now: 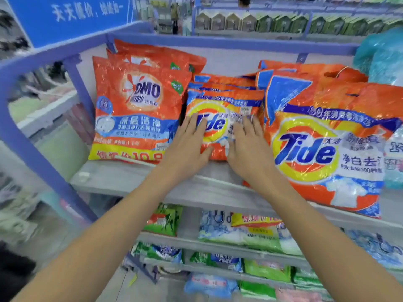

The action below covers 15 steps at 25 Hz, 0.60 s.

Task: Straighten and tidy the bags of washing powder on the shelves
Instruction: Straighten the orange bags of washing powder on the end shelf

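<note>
Supermarket shelving with a blue metal frame (26, 136) fills the head view, under a blue sign (72, 16) with white characters at the upper left; another aisle of goods runs along the far background.

On the grey top shelf (122, 177) stand three groups of washing powder. A row of orange OMO bags (135, 110) leans back at the left. A stack of small Tide bags (220, 118) sits in the middle, touching the OMO bags on one side. Large Tide bags (322, 149) press against them on the right, the front one overhanging the shelf edge.

The left hand (187, 147) and the right hand (248, 149) both lie flat on the face of the front small Tide bag, fingers (194, 125) straight and slightly spread, pressing rather than gripping.

Lower shelves hold green bags (165, 219) and pale blue-and-white bags (237, 232), lying unevenly. A teal plastic bag (383, 55) sits at the far right.
</note>
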Motion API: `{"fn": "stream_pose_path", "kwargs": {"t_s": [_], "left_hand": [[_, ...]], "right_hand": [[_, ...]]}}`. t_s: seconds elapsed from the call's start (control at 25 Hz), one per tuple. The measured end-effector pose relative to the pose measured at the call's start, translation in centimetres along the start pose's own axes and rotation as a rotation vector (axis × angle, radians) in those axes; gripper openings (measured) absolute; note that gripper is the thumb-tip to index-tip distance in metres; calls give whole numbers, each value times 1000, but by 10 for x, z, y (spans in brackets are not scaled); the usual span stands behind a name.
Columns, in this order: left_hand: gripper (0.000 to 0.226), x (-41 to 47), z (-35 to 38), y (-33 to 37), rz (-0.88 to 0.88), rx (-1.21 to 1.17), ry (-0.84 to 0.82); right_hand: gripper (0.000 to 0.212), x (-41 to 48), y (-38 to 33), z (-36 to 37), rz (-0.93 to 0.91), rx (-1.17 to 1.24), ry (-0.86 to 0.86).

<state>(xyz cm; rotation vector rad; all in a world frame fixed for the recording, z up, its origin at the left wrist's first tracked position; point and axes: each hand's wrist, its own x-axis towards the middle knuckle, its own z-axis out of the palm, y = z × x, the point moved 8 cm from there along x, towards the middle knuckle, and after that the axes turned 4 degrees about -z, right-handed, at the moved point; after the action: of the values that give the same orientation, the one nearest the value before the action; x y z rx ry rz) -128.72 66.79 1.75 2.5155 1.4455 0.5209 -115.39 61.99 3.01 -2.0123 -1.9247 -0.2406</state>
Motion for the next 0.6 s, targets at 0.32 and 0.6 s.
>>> {"fn": "stream_pose_path", "kwargs": {"t_s": [0.32, 0.6], "left_hand": [[59, -76, -15, -2, -54, -8, 89], [67, -160, -6, -12, -88, 14, 44]], "right_hand": [[38, -60, -9, -21, -159, 156, 89], [40, -157, -21, -36, -90, 212, 73]]}}
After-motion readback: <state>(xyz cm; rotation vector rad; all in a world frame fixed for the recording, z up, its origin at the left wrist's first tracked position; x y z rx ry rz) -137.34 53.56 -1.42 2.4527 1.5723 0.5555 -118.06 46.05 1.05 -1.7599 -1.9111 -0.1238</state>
